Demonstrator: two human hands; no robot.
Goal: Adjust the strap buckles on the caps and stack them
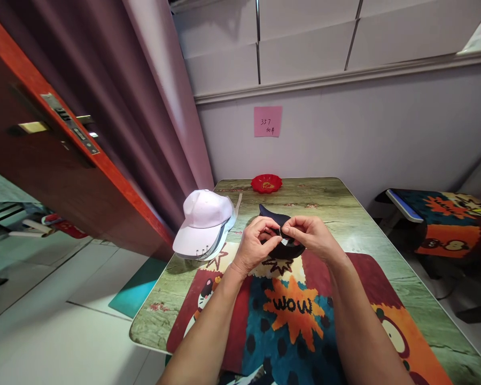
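A black cap (280, 251) rests at the far edge of a colourful printed mat (288, 305), partly covered by both hands. My left hand (257, 240) is closed, thumb and fingers pinching a small part of the cap from the left. From the right, my right hand (309, 234) pinches the same area, its fingertips close to the left ones. A narrow strap shows between the fingertips, with a white label just below it. The cap's dark brim points up behind the hands. To the left, a white cap (208, 211) with metal rings on its brim sits on another pale cap.
A red scalloped dish (266, 183) stands at the back of the wood-patterned table (156, 321). Behind it, a pink note (268, 121) is on the wall. An open door (84, 160) and purple curtain are at the left; a covered stool (449, 214) is at the right.
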